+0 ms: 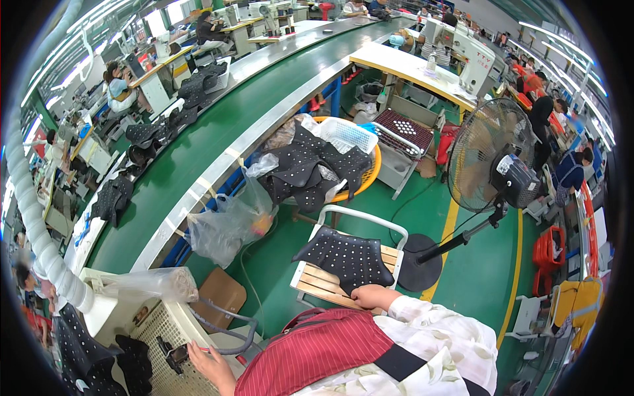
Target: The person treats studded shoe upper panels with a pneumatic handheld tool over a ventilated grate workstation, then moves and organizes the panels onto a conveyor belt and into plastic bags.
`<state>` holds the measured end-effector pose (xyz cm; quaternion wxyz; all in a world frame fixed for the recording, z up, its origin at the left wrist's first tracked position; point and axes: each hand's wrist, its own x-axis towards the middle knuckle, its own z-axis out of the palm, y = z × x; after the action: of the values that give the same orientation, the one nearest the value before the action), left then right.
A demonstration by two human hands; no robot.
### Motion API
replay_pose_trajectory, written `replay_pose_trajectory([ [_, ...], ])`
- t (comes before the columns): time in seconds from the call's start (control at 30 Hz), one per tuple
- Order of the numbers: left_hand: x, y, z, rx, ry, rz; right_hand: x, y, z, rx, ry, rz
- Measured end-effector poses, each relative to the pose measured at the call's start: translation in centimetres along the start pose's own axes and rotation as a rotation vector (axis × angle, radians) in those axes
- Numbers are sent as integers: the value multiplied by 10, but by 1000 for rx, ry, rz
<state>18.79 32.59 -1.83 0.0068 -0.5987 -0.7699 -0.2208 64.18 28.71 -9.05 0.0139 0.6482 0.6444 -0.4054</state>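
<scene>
Pinching at the lower edge of a black studded piece (pixel 347 257), the right hand (pixel 373 297) shows me bent fingers closed on its near corner. From my remote seat I see the piece lying on the wooden slats of a white-framed chair (pixel 312 282), just ahead of the red striped apron (pixel 317 353).

The left hand (pixel 210 363) is well apart, at the side of a cream perforated surface (pixel 160 322), with its fingers partly extended beside a small black fixture (pixel 173 356). I make out something thin and red at those fingers, but I cannot tell whether they grip it.

Beyond the chair I have a yellow basket (pixel 376 168) heaped with more studded pieces (pixel 290 168), a white basket (pixel 347 135) on top. A clear plastic bag (pixel 228 231) hangs beside the green conveyor belt (pixel 191 153). On my right a standing fan (pixel 489 155) has its round base near the chair.
</scene>
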Motion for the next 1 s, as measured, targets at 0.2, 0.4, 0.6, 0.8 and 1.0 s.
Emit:
replay_pose_trajectory([
  [0.2,-4,-17,5,65,247,232,8,49,18,110,34,179],
  [0.4,-9,-36,15,-84,237,179,-4,70,13,123,-37,358],
  [0.6,-8,-43,18,-313,249,-42,-12,81,15,177,-10,432],
  [0.8,-20,-23,13,-472,149,-73,-14,70,11,147,6,378],
  [1.0,-25,19,25,-533,-133,132,-5,17,-15,124,161,129],
])
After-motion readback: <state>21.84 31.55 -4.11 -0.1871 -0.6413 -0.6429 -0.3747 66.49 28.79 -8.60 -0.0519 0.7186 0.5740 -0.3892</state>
